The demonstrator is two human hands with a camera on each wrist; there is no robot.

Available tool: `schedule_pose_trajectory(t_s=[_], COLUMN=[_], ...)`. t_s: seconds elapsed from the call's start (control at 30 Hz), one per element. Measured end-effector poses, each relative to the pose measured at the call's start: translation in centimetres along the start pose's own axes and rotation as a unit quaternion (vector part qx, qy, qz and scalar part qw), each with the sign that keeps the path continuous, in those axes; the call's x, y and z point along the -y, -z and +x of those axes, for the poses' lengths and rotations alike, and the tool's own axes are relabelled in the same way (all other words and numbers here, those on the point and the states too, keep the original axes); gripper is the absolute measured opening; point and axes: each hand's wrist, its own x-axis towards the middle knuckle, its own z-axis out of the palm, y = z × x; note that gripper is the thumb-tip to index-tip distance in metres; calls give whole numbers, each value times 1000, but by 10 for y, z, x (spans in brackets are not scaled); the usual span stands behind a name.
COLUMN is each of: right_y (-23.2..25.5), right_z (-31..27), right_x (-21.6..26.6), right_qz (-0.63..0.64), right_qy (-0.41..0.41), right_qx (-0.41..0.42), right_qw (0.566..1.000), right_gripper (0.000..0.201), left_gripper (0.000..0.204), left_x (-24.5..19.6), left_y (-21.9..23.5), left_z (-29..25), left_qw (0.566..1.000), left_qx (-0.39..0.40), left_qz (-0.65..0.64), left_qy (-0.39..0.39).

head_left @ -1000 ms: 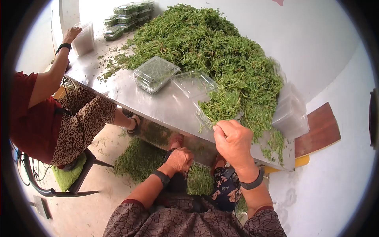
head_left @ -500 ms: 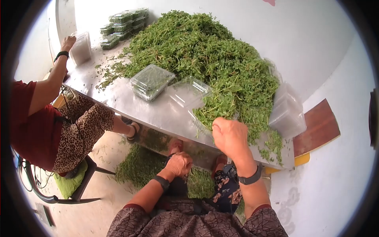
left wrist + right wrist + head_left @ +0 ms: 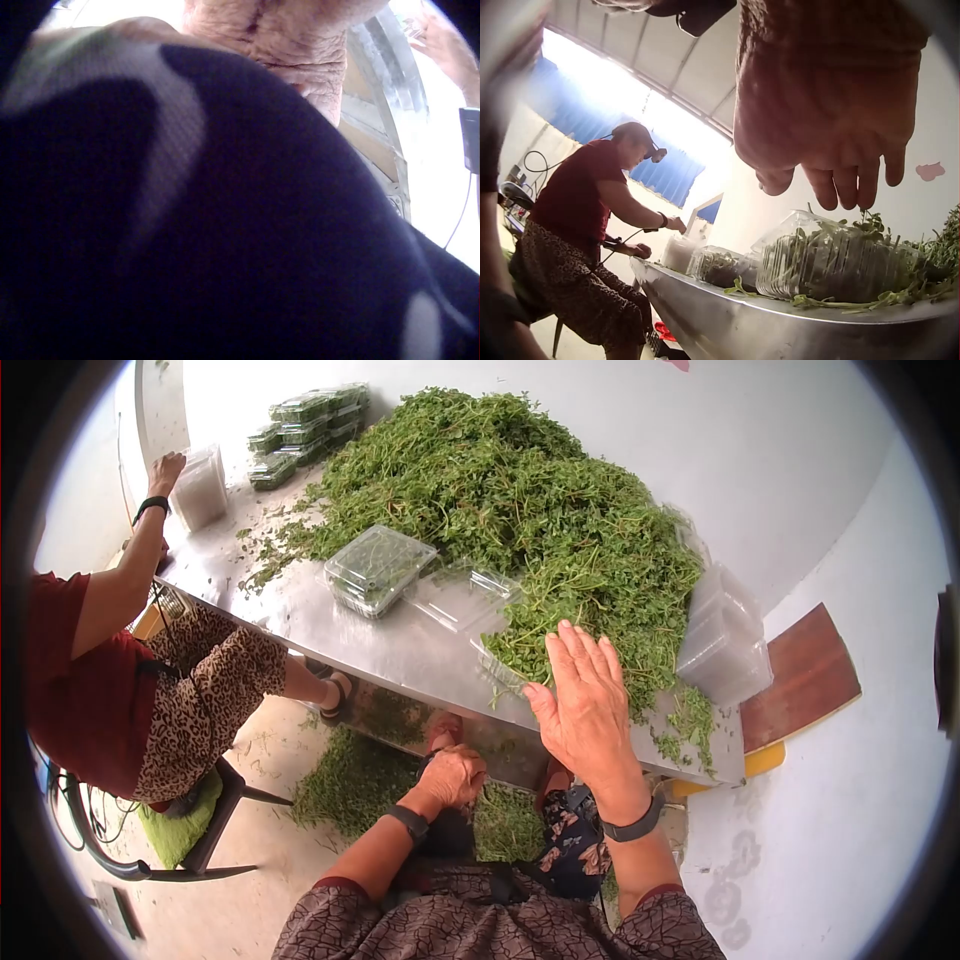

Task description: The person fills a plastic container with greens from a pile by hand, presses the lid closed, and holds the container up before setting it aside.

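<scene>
My right hand [image 3: 585, 710] is held flat over the table's near edge, palm down with fingers straight, and nothing shows in its grasp. Beneath and beyond it, a clear plastic clamshell box [image 3: 787, 262] is heaped with leafy green stems [image 3: 530, 630]. Its raised clear lid [image 3: 455, 595] leans away on the left. The right wrist view has the fingertips just above the greens. Low by my lap, my left hand [image 3: 455, 775] rests with loosely curled fingers, next to dark trouser cloth [image 3: 225, 195]. Its fingertips are mostly hidden.
A big pile of greens [image 3: 480, 480] covers the metal table [image 3: 290, 615]. A closed filled box [image 3: 380, 565] stands left of the lid, and stacked boxes [image 3: 305, 435] stand behind. Empty boxes [image 3: 725, 640] are at right. Another person [image 3: 90, 660] sits at left; cut greens lie underneath.
My right hand was a fist at the greens; its fingers have now straightened out flat above the box. The left hand stays low by the lap. The head view has shifted slightly.
</scene>
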Motion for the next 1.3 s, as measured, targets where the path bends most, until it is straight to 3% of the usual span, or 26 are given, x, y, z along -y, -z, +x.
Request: schedule_pose_trajectory(t_s=[0.3, 0.63, 0.7, 0.83, 0.9, 0.97, 1.3], right_y=[-19, -13, -9, -15, -19, -24, -30], right_z=[4, -3, -1, 5, 10, 15, 35], right_x=[-10, -15, -18, -37, -46, -51, -41], right_qz=[55, 60, 86, 78, 89, 187, 64], right_qy=[-6, -3, -36, -82, -90, -133, -38], right_qx=[67, 6, -44, -46, -24, 25, 86], right_qw=[996, 998, 995, 993, 992, 973, 994], right_gripper=[42, 40, 40, 44, 47, 50, 39], left_gripper=[9, 11, 11, 11, 11, 10, 10], left_x=[-2, 1, 1, 1, 0, 1, 2], left_y=[2, 0, -1, -3, -4, -4, -1], left_z=[0, -3, -3, -3, -3, -3, -2], left_qw=[1000, 1000, 1000, 1000, 1000, 1000, 1000], left_qx=[-4, -20, -22, -21, -18, -6, -9], left_qz=[-19, 1, 3, 4, 3, -6, -12], left_qy=[14, -2, -6, -3, 1, 17, 7])
